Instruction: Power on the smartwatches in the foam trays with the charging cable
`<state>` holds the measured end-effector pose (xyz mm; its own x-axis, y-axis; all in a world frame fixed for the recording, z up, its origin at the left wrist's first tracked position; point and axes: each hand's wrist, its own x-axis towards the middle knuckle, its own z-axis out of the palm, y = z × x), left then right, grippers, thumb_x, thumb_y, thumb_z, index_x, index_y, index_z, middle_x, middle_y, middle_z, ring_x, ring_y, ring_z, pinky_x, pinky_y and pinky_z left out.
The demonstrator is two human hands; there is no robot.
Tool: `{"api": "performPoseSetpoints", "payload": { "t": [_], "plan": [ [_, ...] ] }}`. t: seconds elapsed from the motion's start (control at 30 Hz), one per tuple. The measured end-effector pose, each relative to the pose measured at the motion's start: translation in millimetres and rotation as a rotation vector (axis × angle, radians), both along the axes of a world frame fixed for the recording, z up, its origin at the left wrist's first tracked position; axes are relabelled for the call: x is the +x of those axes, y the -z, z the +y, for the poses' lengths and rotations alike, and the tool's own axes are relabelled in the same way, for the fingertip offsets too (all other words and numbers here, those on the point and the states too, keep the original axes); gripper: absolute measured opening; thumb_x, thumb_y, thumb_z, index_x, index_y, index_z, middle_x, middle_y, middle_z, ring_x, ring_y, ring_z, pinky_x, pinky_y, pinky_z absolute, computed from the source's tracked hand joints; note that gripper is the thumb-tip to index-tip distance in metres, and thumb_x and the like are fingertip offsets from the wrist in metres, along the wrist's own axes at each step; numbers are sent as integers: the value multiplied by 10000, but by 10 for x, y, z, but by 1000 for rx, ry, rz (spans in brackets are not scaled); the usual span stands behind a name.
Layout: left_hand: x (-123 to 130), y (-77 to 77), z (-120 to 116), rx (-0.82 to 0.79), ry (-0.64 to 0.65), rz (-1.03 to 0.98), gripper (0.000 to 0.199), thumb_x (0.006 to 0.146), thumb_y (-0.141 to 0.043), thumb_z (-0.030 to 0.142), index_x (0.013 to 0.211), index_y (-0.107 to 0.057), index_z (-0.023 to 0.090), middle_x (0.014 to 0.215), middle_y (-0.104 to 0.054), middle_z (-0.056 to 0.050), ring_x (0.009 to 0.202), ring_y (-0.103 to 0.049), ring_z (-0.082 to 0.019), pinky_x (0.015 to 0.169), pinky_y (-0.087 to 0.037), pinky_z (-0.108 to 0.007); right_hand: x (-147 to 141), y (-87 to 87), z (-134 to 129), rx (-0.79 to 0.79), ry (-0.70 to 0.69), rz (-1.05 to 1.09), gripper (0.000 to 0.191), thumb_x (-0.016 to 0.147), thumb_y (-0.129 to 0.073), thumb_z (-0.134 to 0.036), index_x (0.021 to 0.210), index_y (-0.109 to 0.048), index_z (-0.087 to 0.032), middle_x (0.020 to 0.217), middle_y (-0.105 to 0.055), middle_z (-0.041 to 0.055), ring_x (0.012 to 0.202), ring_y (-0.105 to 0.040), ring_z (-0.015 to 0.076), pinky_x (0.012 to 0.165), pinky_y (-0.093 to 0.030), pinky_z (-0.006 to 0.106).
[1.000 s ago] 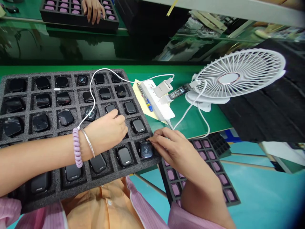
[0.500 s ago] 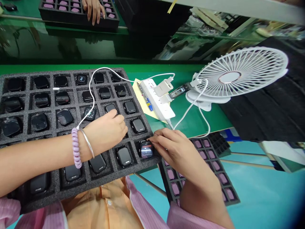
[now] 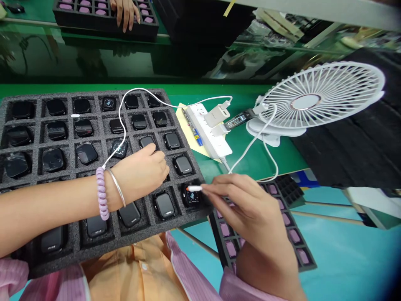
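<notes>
Right hand (image 3: pixel 250 205): fingers pinch a small white stick (image 3: pixel 196 188) with an orange end.
Lit watch (image 3: pixel 192 198): just under the stick, past the right fingertips, in a corner hole of the tray (image 3: pixel 146 209). I can't tell if they touch.
Left hand (image 3: pixel 142 173): fingers curl down over the tray; I can't tell what they hold.
Black watch (image 3: pixel 146 141): right by the left knuckles.
Power strip (image 3: pixel 217 145): on the green desk (image 3: pixel 244 156), beyond the right fingers.
</notes>
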<state>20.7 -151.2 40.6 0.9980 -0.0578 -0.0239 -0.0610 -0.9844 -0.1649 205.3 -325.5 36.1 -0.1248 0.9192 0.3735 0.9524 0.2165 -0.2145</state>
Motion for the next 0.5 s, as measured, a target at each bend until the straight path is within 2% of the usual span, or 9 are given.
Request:
{"api": "performPoseSetpoints", "payload": {
  "t": [0.1, 0.2, 0.37, 0.5],
  "plan": [
    [1, 3, 0, 8, 15, -12, 152, 969, -539, 181, 988, -682, 133, 919, -691, -63, 891, -589, -230, 796, -377, -363, -156, -11, -20, -96, -177, 110, 130, 1000, -530, -111, 1024, -619, -202, 887, -666, 29, 814, -614, 153, 746, -429, 311],
    [-1, 15, -10, 37, 34, -46, 158, 969, -541, 190, 991, -685, 130, 916, -690, -68, 886, -583, -229, 803, -384, -367, -263, 38, -15, -154, -258, 63, 221, 1003, -450, -64, 1027, -635, -182, 860, -664, 25, 803, -607, 151, 792, -408, 334],
    [-38, 71, -9, 109, 67, -110, 104, 929, -604, 205, 932, -681, 135, 843, -660, -63, 837, -566, -227, 774, -384, -361, -312, 22, 6, -162, -249, 82, 202, 987, -454, -58, 1004, -625, -165, 863, -661, 25, 782, -593, 144, 815, -391, 351],
    [-69, 100, 46, 160, 150, -165, 103, 933, -596, 211, 916, -666, 137, 850, -647, -59, 839, -557, -221, 773, -379, -354, -321, -2, 47, -115, -162, 46, 198, 998, -449, -80, 974, -626, -165, 801, -626, 21, 735, -560, 149, 774, -363, 339]
  ]
}}
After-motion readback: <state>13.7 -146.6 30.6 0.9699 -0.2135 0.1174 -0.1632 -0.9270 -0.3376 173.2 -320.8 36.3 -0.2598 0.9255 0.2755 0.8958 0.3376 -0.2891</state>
